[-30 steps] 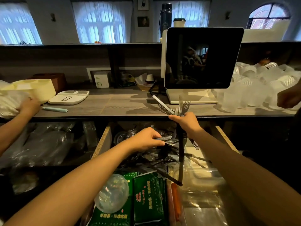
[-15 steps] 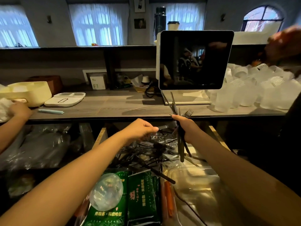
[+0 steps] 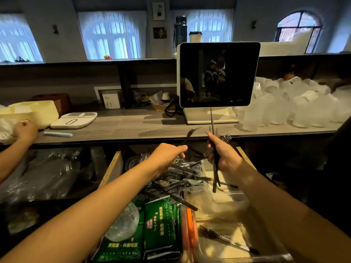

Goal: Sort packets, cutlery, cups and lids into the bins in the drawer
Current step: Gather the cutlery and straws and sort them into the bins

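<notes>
A dim counter area is seen, with a grey wood-grain counter (image 3: 133, 128) running across the view below curtained windows, and a dark screen on a white stand (image 3: 218, 74) standing on it. To the right of the screen a crowd of frosted plastic cups (image 3: 288, 109) is gathered on the counter; to the left a white scale (image 3: 74, 121) lies beside a pale yellow bin (image 3: 38, 112). Below the counter an open drawer (image 3: 114, 168) is seen, in which a loose heap of black plastic cutlery (image 3: 180, 179) is piled. In front of the heap green packets (image 3: 161, 230) are laid, with a clear domed lid (image 3: 123, 223) resting on the left one, and a single black fork (image 3: 226, 239) lies at the near right. A bundle of black forks and knives (image 3: 215, 164) is gripped upright in the right hand (image 3: 223, 156), fingers curled round it. One black utensil (image 3: 189, 135), blurred, is pinched by the left hand (image 3: 167, 156) above the heap. Another person's hand (image 3: 25, 130) is rested on the counter at far left.
</notes>
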The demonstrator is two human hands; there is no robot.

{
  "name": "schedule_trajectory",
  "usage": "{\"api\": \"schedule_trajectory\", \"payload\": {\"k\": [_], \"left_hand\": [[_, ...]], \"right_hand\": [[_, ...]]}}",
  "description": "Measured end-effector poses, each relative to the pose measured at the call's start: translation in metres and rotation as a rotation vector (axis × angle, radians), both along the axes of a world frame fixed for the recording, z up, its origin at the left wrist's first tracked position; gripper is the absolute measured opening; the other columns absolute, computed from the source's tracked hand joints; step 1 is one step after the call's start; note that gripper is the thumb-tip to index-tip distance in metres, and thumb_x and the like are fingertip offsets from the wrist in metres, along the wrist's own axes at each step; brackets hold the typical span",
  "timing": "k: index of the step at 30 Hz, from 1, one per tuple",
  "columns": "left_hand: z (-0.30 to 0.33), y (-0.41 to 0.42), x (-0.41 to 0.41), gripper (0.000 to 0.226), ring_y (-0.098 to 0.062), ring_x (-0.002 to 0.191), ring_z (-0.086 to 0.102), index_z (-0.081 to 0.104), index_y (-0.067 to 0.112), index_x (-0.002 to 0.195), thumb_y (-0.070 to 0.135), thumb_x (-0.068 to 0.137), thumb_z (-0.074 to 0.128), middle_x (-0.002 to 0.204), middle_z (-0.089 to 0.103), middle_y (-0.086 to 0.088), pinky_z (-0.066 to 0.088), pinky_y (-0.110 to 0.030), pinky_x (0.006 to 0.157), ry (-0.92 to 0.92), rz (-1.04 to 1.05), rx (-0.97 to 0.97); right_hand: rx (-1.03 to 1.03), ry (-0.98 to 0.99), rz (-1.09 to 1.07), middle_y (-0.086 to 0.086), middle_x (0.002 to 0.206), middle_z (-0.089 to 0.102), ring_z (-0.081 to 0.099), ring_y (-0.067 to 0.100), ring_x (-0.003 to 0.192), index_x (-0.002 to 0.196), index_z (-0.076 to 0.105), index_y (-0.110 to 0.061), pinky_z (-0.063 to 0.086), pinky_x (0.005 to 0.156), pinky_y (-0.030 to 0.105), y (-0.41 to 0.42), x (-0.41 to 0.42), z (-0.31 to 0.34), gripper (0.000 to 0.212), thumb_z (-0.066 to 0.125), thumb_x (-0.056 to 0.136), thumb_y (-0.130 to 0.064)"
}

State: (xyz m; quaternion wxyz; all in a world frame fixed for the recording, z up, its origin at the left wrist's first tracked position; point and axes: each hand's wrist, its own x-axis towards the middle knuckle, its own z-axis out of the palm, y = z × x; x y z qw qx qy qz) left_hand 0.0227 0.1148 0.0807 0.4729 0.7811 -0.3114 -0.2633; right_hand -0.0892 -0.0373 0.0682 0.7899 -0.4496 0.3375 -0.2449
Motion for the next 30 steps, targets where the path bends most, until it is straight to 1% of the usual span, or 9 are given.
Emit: {"api": "schedule_trajectory", "payload": {"k": [5,7,10,12,15,20,24,27,30], "left_hand": [[-0.006,-0.011,-0.025,0.038,-0.010,0.047,0.048,0.064,0.000,0.110,0.026,0.109,0.036,0.066,0.053,-0.003,0.047,-0.022,0.044,0.313,0.096,-0.146],[-0.011,-0.020,-0.041,0.027,-0.017,0.066,0.065,0.059,0.004,0.113,0.020,0.108,0.038,0.083,0.067,-0.009,0.059,-0.032,0.065,0.447,0.130,-0.218],[-0.024,-0.033,-0.061,0.024,-0.026,0.098,0.069,0.060,0.013,0.118,0.020,0.108,0.039,0.107,0.070,-0.013,0.057,-0.044,0.088,0.588,0.178,-0.303],[-0.030,-0.036,-0.073,0.027,-0.027,0.101,0.067,0.063,0.014,0.119,0.021,0.108,0.039,0.108,0.071,-0.014,0.055,-0.043,0.085,0.704,0.180,-0.386],[-0.036,-0.036,-0.088,0.042,-0.024,0.088,0.068,0.068,0.006,0.101,0.028,0.108,0.033,0.091,0.074,-0.013,0.053,-0.035,0.075,0.883,0.142,-0.483],[-0.052,-0.047,-0.095,0.055,-0.027,0.120,0.062,0.064,0.006,0.126,0.048,0.104,0.038,0.123,0.069,-0.018,0.044,-0.041,0.107,0.975,0.177,-0.533],[-0.057,-0.057,-0.097,0.039,-0.025,0.110,0.063,0.065,0.009,0.121,0.039,0.104,0.048,0.117,0.069,-0.014,0.048,-0.039,0.096,0.940,0.272,-0.464],[-0.062,-0.061,-0.092,0.033,-0.023,0.097,0.064,0.063,0.008,0.120,0.032,0.105,0.047,0.108,0.069,-0.013,0.048,-0.038,0.093,0.933,0.321,-0.502],[-0.071,-0.060,-0.083,0.033,-0.025,0.107,0.066,0.063,0.007,0.125,0.028,0.106,0.047,0.115,0.070,-0.016,0.050,-0.039,0.096,0.941,0.324,-0.553]], "right_hand": [[-0.261,0.053,0.136,-0.001,0.058,0.048,0.043,0.010,0.044,0.084,0.065,-0.013,0.031,0.043,0.023,0.022,-0.020,-0.007,0.026,0.060,0.093,-0.037],[-0.315,0.047,0.143,-0.001,0.057,0.053,0.050,0.008,0.045,0.092,0.067,-0.008,0.036,0.043,0.020,0.035,-0.029,-0.011,0.027,0.058,0.095,-0.033],[-0.418,0.050,0.171,0.003,0.075,0.071,0.067,0.011,0.064,0.095,0.069,-0.007,0.054,0.060,0.025,0.046,-0.038,-0.020,0.026,0.055,0.097,-0.028],[-0.494,0.101,0.161,0.005,0.085,0.073,0.070,0.012,0.075,0.098,0.068,-0.015,0.057,0.072,0.031,0.049,-0.041,-0.026,0.021,0.054,0.097,-0.031],[-0.653,0.234,0.116,0.003,0.082,0.070,0.067,0.011,0.073,0.095,0.063,-0.017,0.052,0.067,0.027,0.045,-0.046,-0.034,0.025,0.051,0.098,-0.038],[-0.851,0.278,0.101,0.001,0.073,0.063,0.062,0.012,0.071,0.085,0.064,-0.010,0.048,0.068,0.030,0.039,-0.045,-0.049,0.046,0.032,0.105,-0.037],[-0.953,0.343,0.125,0.009,0.092,0.065,0.063,0.020,0.087,0.097,0.063,-0.008,0.049,0.077,0.036,0.034,-0.036,-0.061,0.045,0.026,0.106,-0.033],[-0.801,0.299,0.171,0.011,0.091,0.066,0.063,0.021,0.085,0.096,0.064,-0.008,0.047,0.071,0.029,0.028,-0.032,-0.061,0.041,0.033,0.105,-0.033],[-0.792,0.229,0.180,0.010,0.095,0.068,0.065,0.020,0.090,0.102,0.065,-0.010,0.052,0.079,0.032,0.027,-0.031,-0.065,0.033,0.040,0.103,-0.031]]}}
